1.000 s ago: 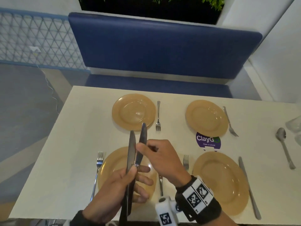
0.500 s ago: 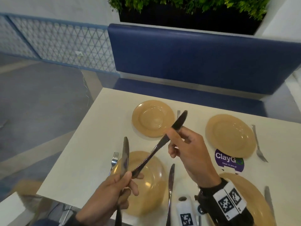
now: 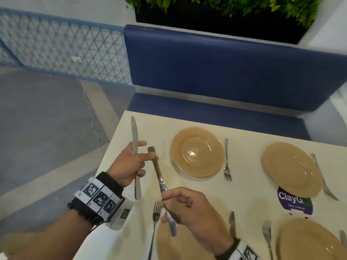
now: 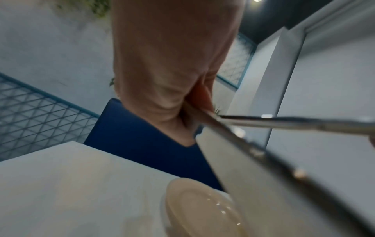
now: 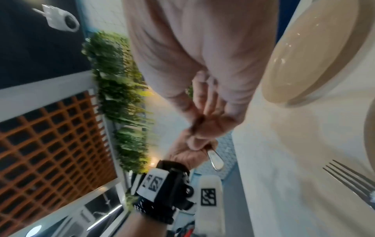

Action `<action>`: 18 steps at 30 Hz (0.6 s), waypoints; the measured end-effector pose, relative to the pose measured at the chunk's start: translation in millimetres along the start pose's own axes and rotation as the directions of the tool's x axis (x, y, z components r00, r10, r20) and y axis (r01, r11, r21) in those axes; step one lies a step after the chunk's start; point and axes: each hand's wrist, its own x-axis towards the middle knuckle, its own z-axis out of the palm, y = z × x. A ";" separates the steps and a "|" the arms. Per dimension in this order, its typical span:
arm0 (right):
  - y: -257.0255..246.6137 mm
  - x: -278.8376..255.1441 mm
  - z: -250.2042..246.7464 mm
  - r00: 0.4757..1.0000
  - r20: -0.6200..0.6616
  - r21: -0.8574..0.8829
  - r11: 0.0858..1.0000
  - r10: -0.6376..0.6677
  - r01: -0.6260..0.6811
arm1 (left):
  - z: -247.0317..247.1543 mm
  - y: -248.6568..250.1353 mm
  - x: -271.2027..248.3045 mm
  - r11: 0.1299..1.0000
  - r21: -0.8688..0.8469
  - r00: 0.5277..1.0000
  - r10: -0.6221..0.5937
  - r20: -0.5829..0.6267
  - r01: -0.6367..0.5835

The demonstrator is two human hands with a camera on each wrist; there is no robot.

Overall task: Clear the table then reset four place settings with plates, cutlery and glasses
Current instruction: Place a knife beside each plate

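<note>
head camera above table (image 3: 253, 194), wrist cameras close under palms, sharing plate (image 3: 197, 152)

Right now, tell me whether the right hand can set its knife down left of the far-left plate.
Probably yes. The right hand holds its knife near that plate, but the left hand hovers nearby with another knife.

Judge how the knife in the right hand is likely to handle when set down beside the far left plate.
The knife looks like polished metal, so it is probably stiff and somewhat slippery. The right hand pinches it near the middle, so it may pivot. Flat and slim, it should lie still on the table, not roll.
</note>
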 end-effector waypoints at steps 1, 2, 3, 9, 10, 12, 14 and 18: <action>3.0 16.7 4.0 0.997 -0.071 -0.016 0.999 0.034 -0.036 | -2.7 3.3 19.7 0.999 0.041 1.000 -0.010 -0.004 0.010; 6.6 34.0 7.4 0.990 -0.129 -0.015 0.998 0.065 -0.068 | -3.9 6.4 38.7 0.995 0.094 1.000 -0.024 -0.002 0.024; 9.9 51.8 9.1 0.979 -0.180 -0.017 0.995 0.092 -0.096 | -4.5 8.0 58.4 0.987 0.154 0.999 -0.041 0.002 0.040; 14.9 139.3 20.5 0.909 -0.363 0.018 0.977 0.204 -0.212 | -2.5 -5.6 137.6 0.921 0.363 0.990 -0.134 -0.037 0.139; 17.3 151.0 21.1 0.897 -0.386 0.020 0.974 0.216 -0.225 | -2.2 -8.6 143.1 0.909 0.390 0.989 -0.142 -0.041 0.147; 23.8 170.9 21.9 0.872 -0.430 0.022 0.969 0.233 -0.248 | -2.1 -12.6 150.1 0.868 0.470 0.987 -0.154 -0.052 0.160; 28.6 185.5 22.8 0.849 -0.467 0.037 0.965 0.247 -0.260 | -0.5 -14.9 153.4 0.810 0.565 0.986 -0.155 -0.054 0.158; 35.3 201.4 21.3 0.812 -0.515 0.100 0.961 0.273 -0.259 | 6.1 -21.6 164.1 0.816 0.561 0.990 -0.123 -0.073 0.143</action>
